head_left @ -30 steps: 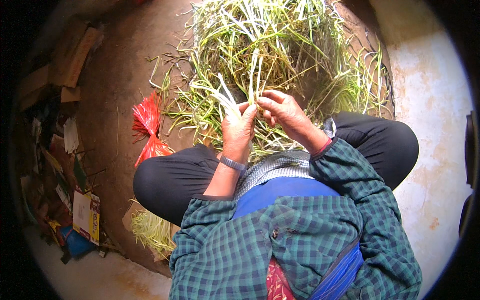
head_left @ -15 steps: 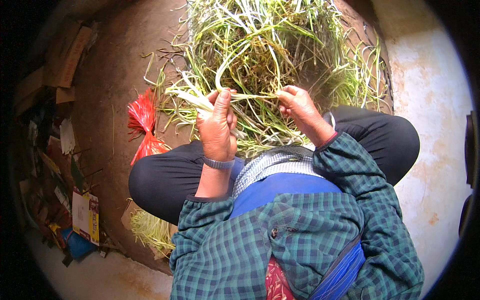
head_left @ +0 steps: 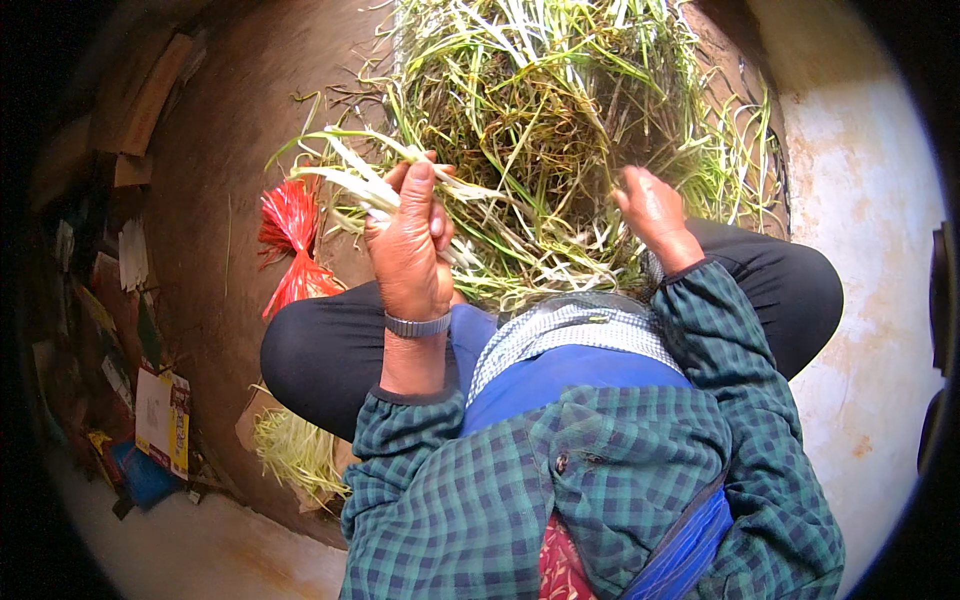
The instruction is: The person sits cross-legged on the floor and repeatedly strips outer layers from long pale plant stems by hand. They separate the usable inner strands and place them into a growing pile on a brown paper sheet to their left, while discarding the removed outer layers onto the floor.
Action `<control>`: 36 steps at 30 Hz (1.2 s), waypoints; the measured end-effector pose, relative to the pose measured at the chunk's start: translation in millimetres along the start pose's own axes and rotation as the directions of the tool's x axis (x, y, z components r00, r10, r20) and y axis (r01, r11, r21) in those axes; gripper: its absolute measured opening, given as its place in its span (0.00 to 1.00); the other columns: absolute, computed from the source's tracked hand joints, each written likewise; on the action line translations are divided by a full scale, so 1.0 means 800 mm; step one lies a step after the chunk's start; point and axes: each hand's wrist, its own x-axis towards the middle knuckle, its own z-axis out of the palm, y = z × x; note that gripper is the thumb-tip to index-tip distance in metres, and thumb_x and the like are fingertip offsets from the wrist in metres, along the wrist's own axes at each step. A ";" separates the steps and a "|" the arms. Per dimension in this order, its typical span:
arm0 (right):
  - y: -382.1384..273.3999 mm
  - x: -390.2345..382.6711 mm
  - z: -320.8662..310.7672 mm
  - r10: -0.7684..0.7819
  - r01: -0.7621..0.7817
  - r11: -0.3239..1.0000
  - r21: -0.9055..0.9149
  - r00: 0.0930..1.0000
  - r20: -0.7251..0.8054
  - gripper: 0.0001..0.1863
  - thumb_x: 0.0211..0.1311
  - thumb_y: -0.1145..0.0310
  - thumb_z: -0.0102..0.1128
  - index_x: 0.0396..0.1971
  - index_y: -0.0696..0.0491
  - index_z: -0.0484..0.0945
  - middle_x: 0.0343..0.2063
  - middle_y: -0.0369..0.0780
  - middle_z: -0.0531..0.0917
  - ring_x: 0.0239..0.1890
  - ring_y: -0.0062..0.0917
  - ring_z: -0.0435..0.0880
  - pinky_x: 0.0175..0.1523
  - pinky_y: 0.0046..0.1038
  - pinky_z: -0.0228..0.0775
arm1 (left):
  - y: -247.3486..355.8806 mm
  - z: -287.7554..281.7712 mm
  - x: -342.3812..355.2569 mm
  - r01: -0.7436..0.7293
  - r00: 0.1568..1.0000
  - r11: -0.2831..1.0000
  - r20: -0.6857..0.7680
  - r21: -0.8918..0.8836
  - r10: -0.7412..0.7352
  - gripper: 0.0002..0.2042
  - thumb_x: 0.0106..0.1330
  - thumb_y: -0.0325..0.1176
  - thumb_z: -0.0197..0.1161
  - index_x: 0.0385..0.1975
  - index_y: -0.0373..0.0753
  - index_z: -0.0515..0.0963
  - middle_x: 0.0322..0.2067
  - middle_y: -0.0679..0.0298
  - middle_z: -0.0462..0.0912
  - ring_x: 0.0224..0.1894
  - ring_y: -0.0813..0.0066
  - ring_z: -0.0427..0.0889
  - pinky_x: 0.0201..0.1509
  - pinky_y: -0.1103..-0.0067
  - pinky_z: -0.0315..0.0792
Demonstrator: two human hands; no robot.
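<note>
Hands parted — no strand stretches between them now.
A moment ago one did; since then my right hand [head_left: 655, 212] has drawn off, right of the frame's centre, fingers curled together, though I cannot tell whether they pinch anything. My left hand [head_left: 408, 240], left of centre, pinches the pale stalks [head_left: 350, 182] between thumb and fingers, their ends fanning above the red plastic strips [head_left: 290, 230] — so this pull looks finished, the bunch kept apart from the tangled green heap [head_left: 540, 100] at upper centre.
</note>
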 end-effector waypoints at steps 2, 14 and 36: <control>-0.042 0.002 -0.039 -0.273 0.321 0.908 0.269 0.941 -0.200 0.16 0.62 0.61 0.59 0.45 0.53 0.76 0.40 0.45 0.80 0.38 0.40 0.82 0.42 0.36 0.75 | -0.004 0.001 -0.003 0.032 0.999 0.999 0.000 0.005 -0.032 0.09 0.66 0.31 0.62 0.42 0.35 0.76 0.32 0.60 0.83 0.15 0.91 0.62 0.14 0.91 0.55; -0.143 -0.005 -0.050 -0.324 0.063 0.284 0.957 0.946 0.034 0.06 0.62 0.69 0.61 0.34 0.57 0.80 0.23 0.32 0.79 0.25 0.12 0.75 0.31 0.18 0.69 | -0.019 0.008 -0.008 0.096 0.995 0.995 0.031 0.028 -0.097 0.09 0.68 0.31 0.60 0.44 0.36 0.75 0.31 0.61 0.82 0.15 0.90 0.64 0.15 0.91 0.54; -0.035 0.019 0.024 -0.142 0.123 0.988 0.097 0.964 0.225 0.08 0.55 0.67 0.55 0.30 0.51 0.81 0.32 0.44 0.83 0.36 0.40 0.84 0.40 0.40 0.77 | -0.015 -0.029 0.018 -0.145 0.977 0.732 -0.019 0.665 0.210 0.11 0.68 0.32 0.61 0.42 0.31 0.80 0.36 0.64 0.83 0.33 0.85 0.78 0.41 0.86 0.72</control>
